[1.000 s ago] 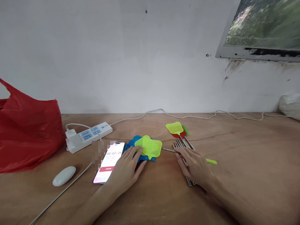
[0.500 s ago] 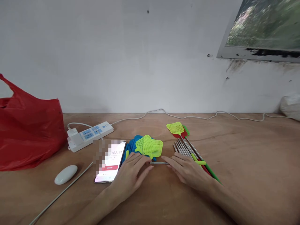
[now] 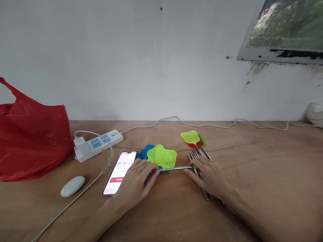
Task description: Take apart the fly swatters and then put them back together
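Note:
A thin metal rod (image 3: 174, 168) spans the gap between my hands. My left hand (image 3: 137, 178) pinches its left end in closed fingertips. My right hand (image 3: 210, 174) is closed around its right end, where a bit of yellow-green plastic (image 3: 195, 166) shows at the fingers. Just behind the rod lie yellow-green fly swatter heads (image 3: 165, 158) on top of blue ones (image 3: 146, 151). Several loose metal rods (image 3: 206, 195) lie under my right hand, partly hidden. Beyond them are fly swatters with a yellow-green head (image 3: 190, 136), a red head (image 3: 198, 144) and a green head (image 3: 203, 138).
A phone (image 3: 118, 174) with a lit timer lies beside my left hand. Farther left are a white power strip (image 3: 99, 144), a white computer mouse (image 3: 72, 186) and a red plastic bag (image 3: 35, 141). A white cable (image 3: 202, 126) runs along the wall.
The rod has risen slightly and more of its length shows between my hands. My left hand has shifted a little left. My right hand has turned and closed farther along the rod.

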